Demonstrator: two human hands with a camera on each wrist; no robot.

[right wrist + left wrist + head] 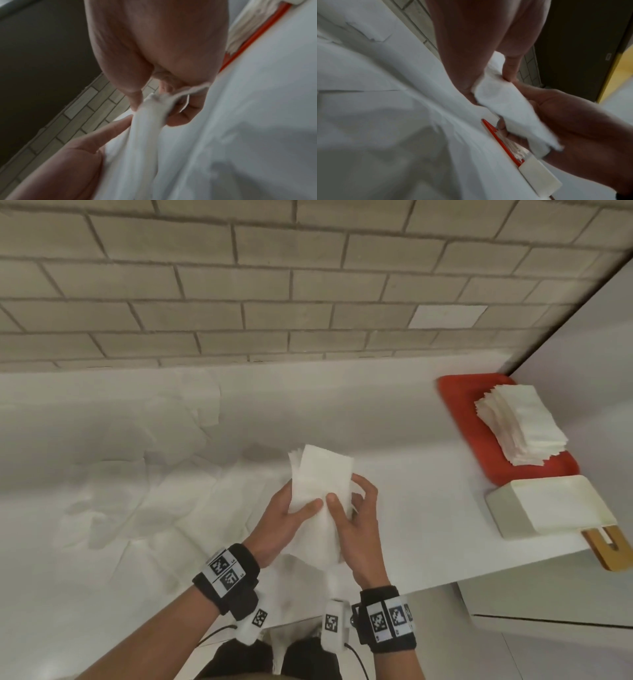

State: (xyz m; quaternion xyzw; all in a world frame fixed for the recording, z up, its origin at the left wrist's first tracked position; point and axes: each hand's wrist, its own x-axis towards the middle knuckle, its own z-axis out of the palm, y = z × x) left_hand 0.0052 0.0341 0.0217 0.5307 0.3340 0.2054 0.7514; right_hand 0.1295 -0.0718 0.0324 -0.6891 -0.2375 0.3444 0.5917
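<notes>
Closest in, the left hand point(286, 518) and the right hand point(358, 522) both grip a thin bundle of white paper napkins point(322, 474). The thumbs press on its front face and the fingers curl behind, holding it upright above the white countertop point(394, 422) (the wrist views show the paper pinched and bowed between the fingers).

From the hands, loose white paper sheets point(137, 494) lie rumpled on the counter from nine to eleven o'clock. At three o'clock sits a cream rectangular box point(548, 505). Just beside it, at two o'clock, a red plastic tray point(459, 405) bears a tall stack of white napkins point(520, 422). Farthest off, at twelve o'clock, stands the grey brick wall point(274, 285).

The risk, as I judge it, lies in the bundle's fanned top edge. If the thumbs loosen, outer sheets could slide out and scatter among the loose ones, while a harder squeeze would crease the bundle.
</notes>
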